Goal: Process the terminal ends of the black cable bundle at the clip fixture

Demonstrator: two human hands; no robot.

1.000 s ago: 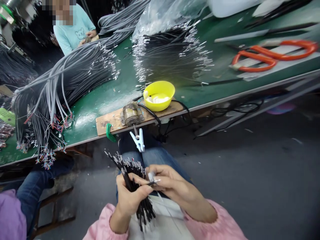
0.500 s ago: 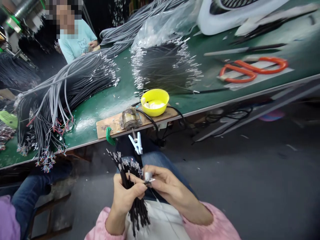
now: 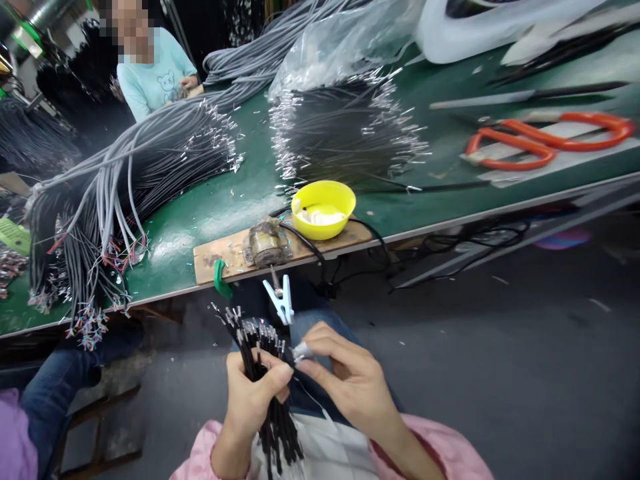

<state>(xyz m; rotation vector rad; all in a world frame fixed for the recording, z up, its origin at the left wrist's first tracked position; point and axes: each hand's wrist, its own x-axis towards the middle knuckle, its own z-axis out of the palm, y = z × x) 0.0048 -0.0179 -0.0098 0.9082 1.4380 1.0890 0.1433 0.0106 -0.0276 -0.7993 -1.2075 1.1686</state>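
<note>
A bundle of short black cables (image 3: 280, 433) with stripped, silvery ends is gripped in my left hand (image 3: 257, 390), over my lap. My left thumb and forefinger pinch together at the bundle's right side. Close beside them, my right hand (image 3: 345, 373) has its thumb and fingertips closed at a small whitish-grey piece (image 3: 301, 351), perhaps a finger cover or wrap; its kind is unclear. A thin pale strand hangs below, between the hands. Just above, a light-blue clothespin (image 3: 281, 300) hangs from the shaft of a small motor (image 3: 267, 241) at the table edge.
On the green table (image 3: 180, 230) lie a pile of black cables (image 3: 345, 130), grey cables (image 3: 120, 160), orange-handled scissors (image 3: 520, 157) and a knife (image 3: 525, 97). A yellow bowl (image 3: 325, 230) with white stuff stands on a wooden board (image 3: 220, 257). A co-worker (image 3: 155, 73) sits across the table.
My right hand has drawn slightly right and up, apart from the left fingertips, with the whitish piece. My left hand keeps its hold on the cables. The view has shifted a little.
</note>
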